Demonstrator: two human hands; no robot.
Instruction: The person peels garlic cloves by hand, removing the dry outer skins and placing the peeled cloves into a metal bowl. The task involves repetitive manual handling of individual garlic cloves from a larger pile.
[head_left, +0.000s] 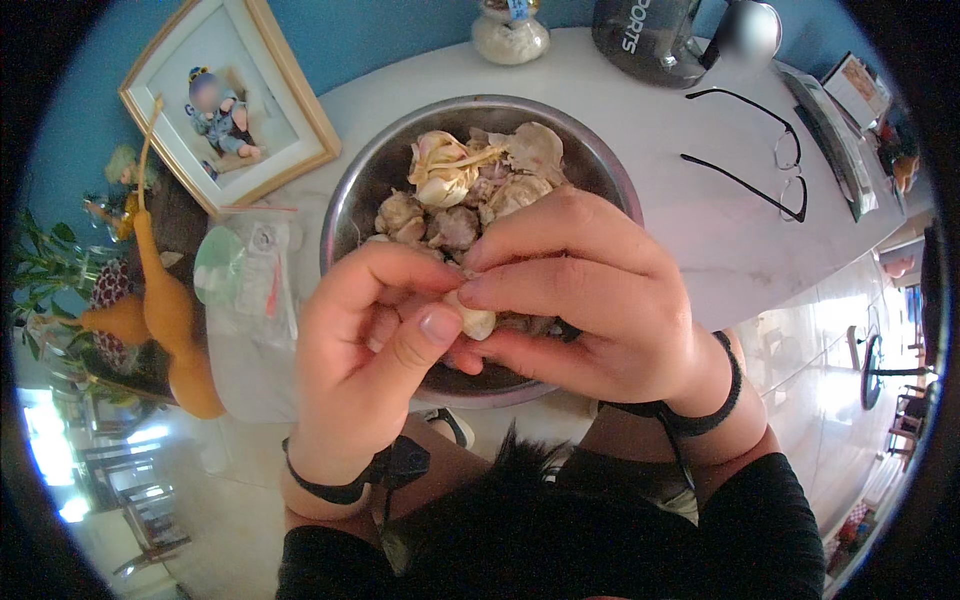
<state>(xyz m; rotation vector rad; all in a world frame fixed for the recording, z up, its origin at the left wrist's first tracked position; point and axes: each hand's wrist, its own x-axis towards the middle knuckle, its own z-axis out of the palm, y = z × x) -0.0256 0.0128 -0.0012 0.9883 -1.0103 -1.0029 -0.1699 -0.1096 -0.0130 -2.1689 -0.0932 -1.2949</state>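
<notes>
A pale garlic clove (478, 324) is pinched between the fingertips of both my hands, above a stainless steel bowl (343, 196). My left hand (375, 337) grips it from the left, with the thumb raised against its side. From the right, the fingers and thumb of my right hand (592, 292) close on the same clove. Several garlic bulbs (453, 225) lie in the bowl beyond my fingers. On top of them rests a partly opened bulb with a dry stem (444, 169) and loose papery skin (536, 146). My hands hide the near part of the bowl.
Left on the white table (697, 277) are a framed photo (300, 97), a clear plastic bag (259, 262) and dried gourds (169, 307). Eyeglasses (787, 157) lie open at right. A dark sports bottle (645, 45) and a glass jar (510, 37) stand at the back.
</notes>
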